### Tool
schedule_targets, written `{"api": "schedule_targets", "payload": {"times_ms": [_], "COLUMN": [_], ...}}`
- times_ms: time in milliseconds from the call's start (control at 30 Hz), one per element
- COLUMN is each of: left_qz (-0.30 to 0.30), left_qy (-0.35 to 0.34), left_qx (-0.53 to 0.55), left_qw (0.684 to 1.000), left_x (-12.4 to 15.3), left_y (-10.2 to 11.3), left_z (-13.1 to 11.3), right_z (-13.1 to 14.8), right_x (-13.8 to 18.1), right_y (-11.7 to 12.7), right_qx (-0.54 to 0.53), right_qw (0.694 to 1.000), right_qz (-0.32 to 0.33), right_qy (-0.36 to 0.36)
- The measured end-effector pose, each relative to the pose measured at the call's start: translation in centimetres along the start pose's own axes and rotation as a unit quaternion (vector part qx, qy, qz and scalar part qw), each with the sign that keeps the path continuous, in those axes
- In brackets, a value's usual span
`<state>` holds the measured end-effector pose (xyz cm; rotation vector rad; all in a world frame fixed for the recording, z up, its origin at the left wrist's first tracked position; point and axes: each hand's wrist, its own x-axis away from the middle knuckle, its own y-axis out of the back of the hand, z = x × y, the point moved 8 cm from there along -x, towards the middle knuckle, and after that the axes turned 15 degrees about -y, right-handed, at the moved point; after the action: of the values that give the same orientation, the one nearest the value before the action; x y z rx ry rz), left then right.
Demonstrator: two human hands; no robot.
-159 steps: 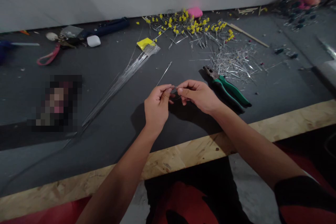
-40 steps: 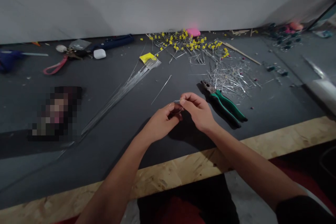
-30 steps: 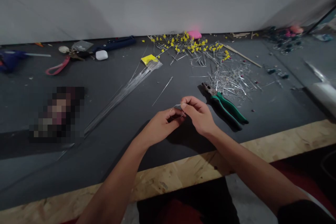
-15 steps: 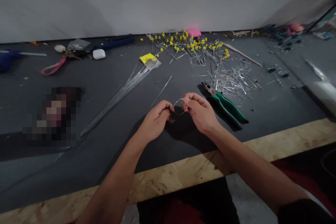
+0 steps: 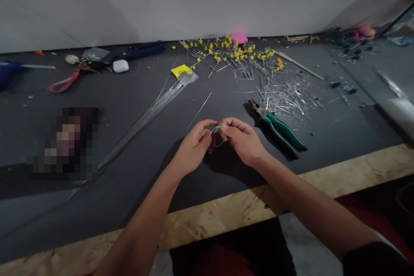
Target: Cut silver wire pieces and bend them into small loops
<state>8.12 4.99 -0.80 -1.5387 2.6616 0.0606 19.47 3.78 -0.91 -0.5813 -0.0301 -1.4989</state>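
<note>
Between my two hands a thin wire (image 5: 221,143) is bent into a small loop above the dark tabletop. My left hand (image 5: 196,144) pinches it between thumb and fingers, with the index finger stretched toward the other hand. Opposite, my right hand (image 5: 242,138) grips the loop's other side with closed fingertips. Just right of that hand lie pliers (image 5: 280,131) with green and black handles. A single straight wire (image 5: 199,111) rests beyond my left hand.
A bundle of long wires (image 5: 142,123) with a yellow tag (image 5: 181,71) lies to the left. Farther back are a heap of short wire pieces (image 5: 284,97), yellow-tipped wires (image 5: 226,51), a wooden stick (image 5: 300,65) and a white case (image 5: 120,66). The wooden table edge (image 5: 213,220) runs nearest me.
My hands have come closer together and the wire loop looks narrower. My left fingers have opened out somewhat, with the index finger extended over the wire. The pliers have stayed put.
</note>
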Motion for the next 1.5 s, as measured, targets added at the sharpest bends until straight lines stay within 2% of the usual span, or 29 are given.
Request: {"api": "schedule_targets", "payload": {"times_ms": [133,300,533,667,767,933,1133,1367,1500], "left_qz": [-0.001,-0.030,0.021,0.019,-0.004,-0.047,-0.077,-0.094,-0.095], "left_qy": [0.014,-0.020,-0.086,-0.087,-0.078,-0.082,-0.141,-0.120,-0.115], "left_qx": [-0.058,-0.126,-0.135,-0.151,-0.135,-0.049,-0.080,-0.052,-0.041], "left_qw": [0.998,0.991,0.987,0.985,0.988,0.994,0.984,0.987,0.988], "left_x": [0.4,0.4,0.2,0.1,0.0,0.1,0.1,0.1,0.1], "left_y": [0.1,0.9,-0.3,-0.3,0.0,0.1,0.4,0.6,0.5], "left_z": [0.6,0.0,-1.3,-1.5,-1.3,-0.9,-1.4,-1.0,-0.9], "right_z": [-0.7,-0.8,-1.0,-1.3,-1.4,-1.2,-0.8,0.3,0.8], "right_x": [-0.1,-0.3,-0.4,-0.3,-0.2,-0.1,-0.1,0.4,0.9], "right_y": [-0.3,-0.2,-0.1,-0.3,-0.5,-0.6,-0.5,-0.6,-0.6], "right_qx": [-0.007,-0.045,-0.077,-0.065,-0.057,-0.054,-0.015,0.058,0.101], "right_qw": [1.000,0.998,0.996,0.997,0.997,0.997,1.000,0.998,0.993], "right_qz": [0.003,0.002,0.001,0.000,-0.002,-0.005,-0.010,-0.014,-0.040], "right_qy": [-0.028,-0.032,-0.035,-0.043,-0.050,-0.049,-0.020,0.033,0.052]}}
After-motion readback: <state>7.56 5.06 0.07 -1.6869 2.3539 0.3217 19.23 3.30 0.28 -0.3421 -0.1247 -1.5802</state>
